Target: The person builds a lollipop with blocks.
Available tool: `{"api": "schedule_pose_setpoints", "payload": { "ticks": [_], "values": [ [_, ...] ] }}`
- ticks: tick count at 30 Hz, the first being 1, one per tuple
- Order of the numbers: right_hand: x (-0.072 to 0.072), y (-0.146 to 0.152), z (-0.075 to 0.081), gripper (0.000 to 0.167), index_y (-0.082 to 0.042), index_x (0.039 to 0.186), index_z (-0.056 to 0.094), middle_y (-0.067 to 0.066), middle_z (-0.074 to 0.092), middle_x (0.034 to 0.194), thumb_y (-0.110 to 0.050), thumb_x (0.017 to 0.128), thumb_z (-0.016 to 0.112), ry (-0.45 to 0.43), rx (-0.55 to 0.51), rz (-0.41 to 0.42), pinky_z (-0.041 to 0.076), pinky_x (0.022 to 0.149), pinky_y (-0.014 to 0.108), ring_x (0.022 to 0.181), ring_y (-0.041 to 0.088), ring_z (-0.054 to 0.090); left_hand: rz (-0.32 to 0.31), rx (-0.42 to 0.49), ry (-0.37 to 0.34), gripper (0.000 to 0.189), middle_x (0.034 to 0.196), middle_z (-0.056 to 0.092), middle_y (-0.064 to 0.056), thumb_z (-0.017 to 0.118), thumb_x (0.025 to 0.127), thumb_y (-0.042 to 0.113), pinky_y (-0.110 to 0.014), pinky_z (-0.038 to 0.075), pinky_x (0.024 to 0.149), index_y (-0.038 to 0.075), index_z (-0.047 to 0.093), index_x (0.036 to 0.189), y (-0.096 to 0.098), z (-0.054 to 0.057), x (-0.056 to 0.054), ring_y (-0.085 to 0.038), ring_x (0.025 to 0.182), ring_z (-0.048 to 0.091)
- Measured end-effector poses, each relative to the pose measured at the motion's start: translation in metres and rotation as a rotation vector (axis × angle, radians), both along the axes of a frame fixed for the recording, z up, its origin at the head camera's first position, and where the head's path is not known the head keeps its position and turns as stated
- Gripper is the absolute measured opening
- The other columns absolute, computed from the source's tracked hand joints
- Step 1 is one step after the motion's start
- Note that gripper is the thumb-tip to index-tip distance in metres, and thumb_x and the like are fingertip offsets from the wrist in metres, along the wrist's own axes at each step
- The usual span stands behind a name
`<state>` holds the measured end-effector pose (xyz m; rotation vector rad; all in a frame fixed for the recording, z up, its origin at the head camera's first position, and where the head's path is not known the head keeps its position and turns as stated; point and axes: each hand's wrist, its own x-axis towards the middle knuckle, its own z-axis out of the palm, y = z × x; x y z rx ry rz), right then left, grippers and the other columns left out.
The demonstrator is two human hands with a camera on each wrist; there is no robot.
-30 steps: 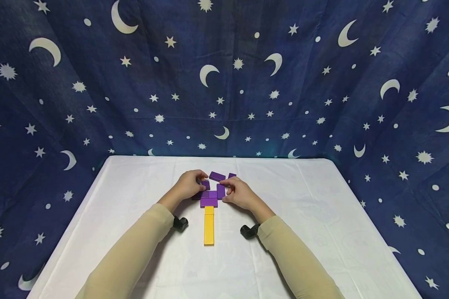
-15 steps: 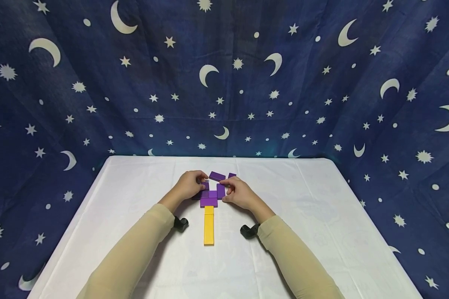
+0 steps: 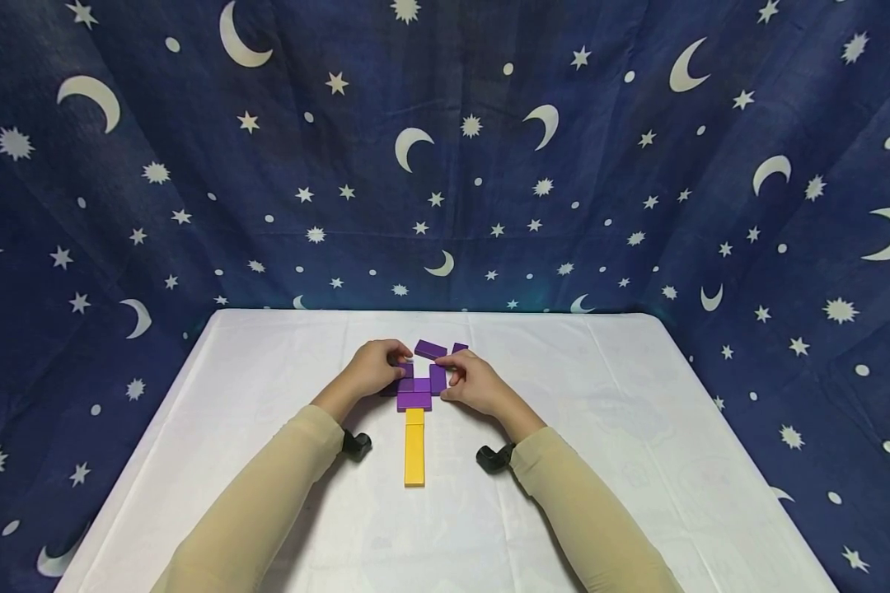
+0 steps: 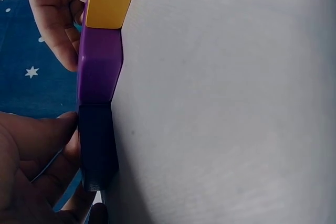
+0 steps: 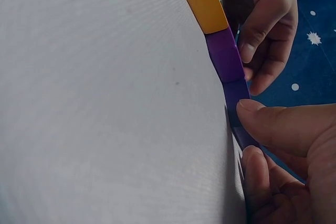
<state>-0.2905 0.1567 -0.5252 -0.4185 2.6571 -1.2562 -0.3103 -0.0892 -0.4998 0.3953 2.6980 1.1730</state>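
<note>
In the head view my left hand [image 3: 374, 365] pinches a small purple block [image 3: 408, 371] at the left side of a group of purple blocks lying flat. My right hand [image 3: 477, 381] grips the upright purple block [image 3: 437, 380] on the group's right, index finger at its far end and thumb at its near end. Between the hands, a wide purple block [image 3: 414, 401] lies below smaller purple ones. A yellow strip of blocks [image 3: 414, 453] runs from it toward me. Up close in the right wrist view, the thumb [image 5: 252, 109] presses a purple block's edge.
Beyond the hands lie a tilted purple block [image 3: 431, 350] and another purple block [image 3: 460, 348], partly behind the right fingers. A white cloth covers the table [image 3: 601, 494]. A dark blue curtain [image 3: 475, 165] with moons and stars hangs behind it.
The small purple block in my left hand has slid slightly toward me, against the blocks below it. My right hand has stayed in place.
</note>
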Motion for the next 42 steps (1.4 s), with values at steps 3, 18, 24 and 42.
{"api": "schedule_pose_setpoints", "payload": {
  "ticks": [3,18,24,42],
  "values": [
    [0.000,0.000,0.000,0.061,-0.018,0.143,0.069,0.003,0.061,0.111,-0.008,0.086,0.088,0.001,0.001,0.002,0.049,0.087,0.033,0.091,0.016,0.058,-0.001,0.000,0.001,0.027,0.106,0.073,-0.007,0.073,0.096,0.001,-0.046,0.051,0.103,0.010,0.077,0.121,0.000,-0.001,0.000,-0.022,0.101,0.065],
    [-0.001,0.001,0.000,0.061,-0.018,0.143,0.069,0.003,0.062,0.114,-0.009,0.086,0.089,0.004,-0.003,0.014,0.049,0.087,0.032,0.091,0.016,0.058,0.011,0.009,0.020,0.025,0.107,0.074,-0.007,0.073,0.096,0.003,-0.048,0.051,0.104,0.011,0.077,0.119,-0.001,-0.006,-0.001,-0.023,0.104,0.067],
    [-0.001,0.002,0.000,0.062,-0.018,0.143,0.070,0.004,0.062,0.113,-0.007,0.085,0.089,0.005,-0.002,0.012,0.049,0.088,0.034,0.091,0.016,0.058,0.008,0.009,0.020,0.026,0.107,0.074,-0.007,0.074,0.095,0.003,-0.048,0.051,0.104,0.011,0.077,0.120,0.000,-0.006,-0.001,-0.023,0.104,0.067],
    [-0.002,0.001,-0.003,0.061,-0.017,0.143,0.070,0.003,0.062,0.114,-0.008,0.085,0.089,0.015,-0.002,0.009,0.049,0.087,0.031,0.090,0.016,0.058,0.018,0.047,-0.031,0.040,0.132,0.072,-0.014,0.076,0.096,0.012,-0.055,0.048,0.114,0.008,0.070,0.135,-0.021,0.011,0.001,-0.034,0.125,0.067]
  ]
}}
